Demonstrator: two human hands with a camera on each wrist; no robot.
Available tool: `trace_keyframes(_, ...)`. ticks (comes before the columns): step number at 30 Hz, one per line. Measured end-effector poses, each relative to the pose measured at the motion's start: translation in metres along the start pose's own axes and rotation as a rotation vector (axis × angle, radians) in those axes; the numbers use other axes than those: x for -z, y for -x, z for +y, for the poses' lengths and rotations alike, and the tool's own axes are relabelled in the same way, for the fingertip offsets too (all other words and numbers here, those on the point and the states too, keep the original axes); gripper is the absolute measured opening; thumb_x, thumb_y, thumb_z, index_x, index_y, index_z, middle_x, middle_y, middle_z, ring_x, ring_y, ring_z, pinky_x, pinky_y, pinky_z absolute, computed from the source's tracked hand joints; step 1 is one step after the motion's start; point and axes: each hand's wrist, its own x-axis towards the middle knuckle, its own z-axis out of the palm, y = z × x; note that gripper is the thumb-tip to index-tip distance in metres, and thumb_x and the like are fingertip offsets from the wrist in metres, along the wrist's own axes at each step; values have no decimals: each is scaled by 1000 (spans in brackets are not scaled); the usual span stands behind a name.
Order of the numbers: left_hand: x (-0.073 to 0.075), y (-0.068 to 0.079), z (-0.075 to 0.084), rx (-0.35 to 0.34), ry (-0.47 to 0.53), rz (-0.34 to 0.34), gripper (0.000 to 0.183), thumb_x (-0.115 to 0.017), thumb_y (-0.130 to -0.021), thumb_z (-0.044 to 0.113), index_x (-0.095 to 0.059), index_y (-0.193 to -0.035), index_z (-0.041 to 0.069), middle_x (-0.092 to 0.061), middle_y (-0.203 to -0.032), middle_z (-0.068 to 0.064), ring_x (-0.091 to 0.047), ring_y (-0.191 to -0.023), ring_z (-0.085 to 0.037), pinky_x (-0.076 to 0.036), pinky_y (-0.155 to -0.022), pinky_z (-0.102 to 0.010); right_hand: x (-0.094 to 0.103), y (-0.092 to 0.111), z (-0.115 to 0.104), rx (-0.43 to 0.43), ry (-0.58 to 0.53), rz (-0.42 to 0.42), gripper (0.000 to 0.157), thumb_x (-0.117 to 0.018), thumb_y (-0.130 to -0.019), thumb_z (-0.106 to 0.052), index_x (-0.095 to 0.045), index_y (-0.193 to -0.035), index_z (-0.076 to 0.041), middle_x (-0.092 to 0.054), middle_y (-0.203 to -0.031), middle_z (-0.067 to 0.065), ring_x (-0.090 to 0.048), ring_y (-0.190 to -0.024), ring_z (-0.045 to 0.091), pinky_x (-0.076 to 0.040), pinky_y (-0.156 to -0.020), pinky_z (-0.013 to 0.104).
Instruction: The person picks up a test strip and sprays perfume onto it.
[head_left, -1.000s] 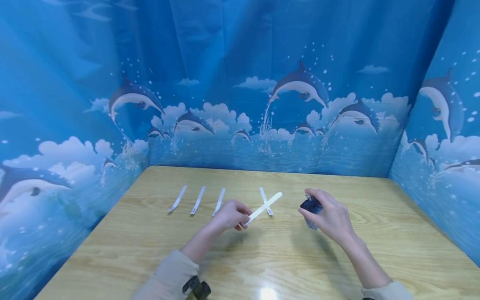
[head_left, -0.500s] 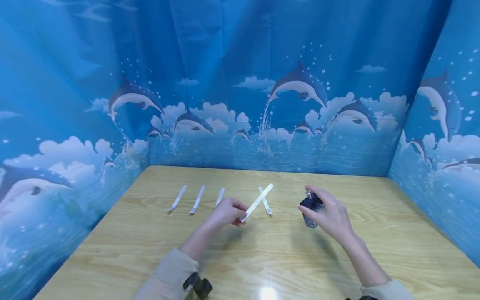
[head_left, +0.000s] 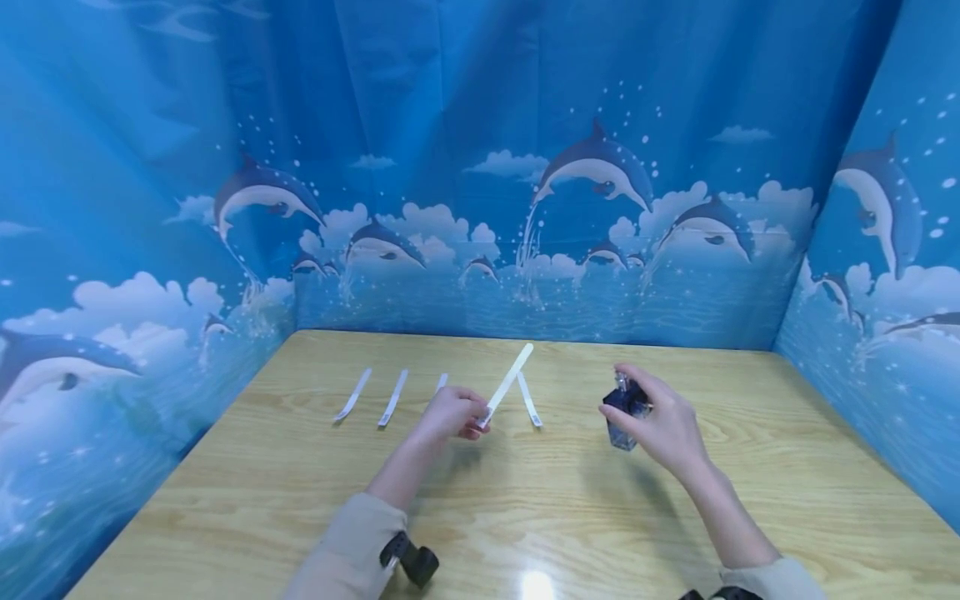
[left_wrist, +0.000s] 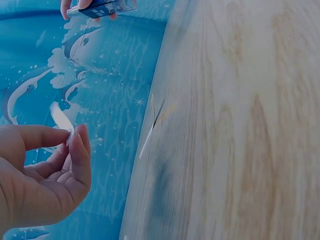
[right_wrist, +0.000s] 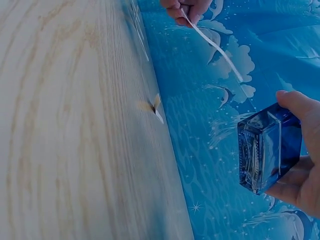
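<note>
Between thumb and fingers, my left hand (head_left: 453, 412) pinches the lower end of a white paper test strip (head_left: 508, 382), which slants up and to the right. In the right wrist view this strip (right_wrist: 215, 46) bends slightly along its length. My right hand (head_left: 670, 425) grips a dark blue glass perfume bottle (head_left: 622, 429), with a finger up by its spray top. The right wrist view shows the clear, faceted base of the bottle (right_wrist: 257, 155). Strip and bottle are apart, both held above the table. Behind the held strip, another strip (head_left: 529, 402) lies on the table.
Three more white strips lie in a row at the left: an outer one (head_left: 352, 395), a middle one (head_left: 393, 398), and one (head_left: 442, 381) partly hidden by my left hand. The wooden table (head_left: 570, 508) meets a blue dolphin-print curtain (head_left: 420, 292) at its back edge.
My left hand has moved left and slightly up in the head view, its strip swinging steeper and away from the bottle. My right hand has tilted the bottle a little, showing more of it.
</note>
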Motion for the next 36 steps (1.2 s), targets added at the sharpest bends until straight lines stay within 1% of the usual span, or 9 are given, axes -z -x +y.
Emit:
trace_keyframes(4,1,-4,-2,3,27,24,16,-56,-83,-5,-58,-96,-13,-59,-72,-10,-56,-58,-12,-50,-51,-19,0,-1,-1,-8,-6,4,59,-73,-80,-34,-51,-130,-11,-55,-125,18,-56,-105,38,-52,-77,53)
trace_keyframes(8,0,-6,-3,7,47,44,18,-56,-82,-5,-57,-98,-14,-56,-70,-6,-53,-57,-11,-49,-51,-18,-1,-2,-1,-10,-11,9,59,-73,-80,-33,-52,-130,-11,-55,-125,18,-57,-104,38,-52,-77,52)
trace_keyframes(17,-5,-15,-10,41,128,70,17,-57,-84,-6,-58,-99,-14,-55,-66,-5,-52,-53,-9,-48,-48,-16,-3,-3,-3,-24,-36,16,59,-73,-79,-32,-52,-130,-12,-55,-125,18,-58,-102,37,-53,-74,51)
trace_keyframes(20,-8,-17,-12,54,172,85,18,-57,-84,-7,-58,-100,-14,-56,-65,-5,-53,-54,-8,-47,-49,-16,-2,-3,-4,-20,-41,23,58,-74,-79,-31,-52,-130,-12,-55,-124,17,-58,-101,37,-53,-74,51)
trace_keyframes(26,-14,-20,-14,54,247,103,19,-57,-83,-7,-58,-101,-14,-57,-66,-4,-54,-55,-8,-48,-49,-15,0,-4,-5,-29,-43,22,58,-73,-80,-31,-52,-130,-11,-55,-123,19,-59,-98,38,-54,-72,51)
trace_keyframes(30,-17,-23,-18,54,269,107,18,-57,-83,-7,-57,-100,-14,-57,-66,-3,-54,-56,-8,-48,-50,-15,1,-4,-4,-36,-47,25,57,-72,-80,-31,-52,-130,-11,-55,-123,20,-60,-97,38,-54,-71,51)
trace_keyframes(36,-17,-23,-25,63,260,145,19,-56,-83,-8,-56,-101,-15,-56,-64,-3,-53,-54,-7,-48,-49,-14,1,-4,-1,-33,-50,32,58,-74,-79,-30,-52,-129,-11,-56,-122,19,-60,-96,38,-55,-70,50)
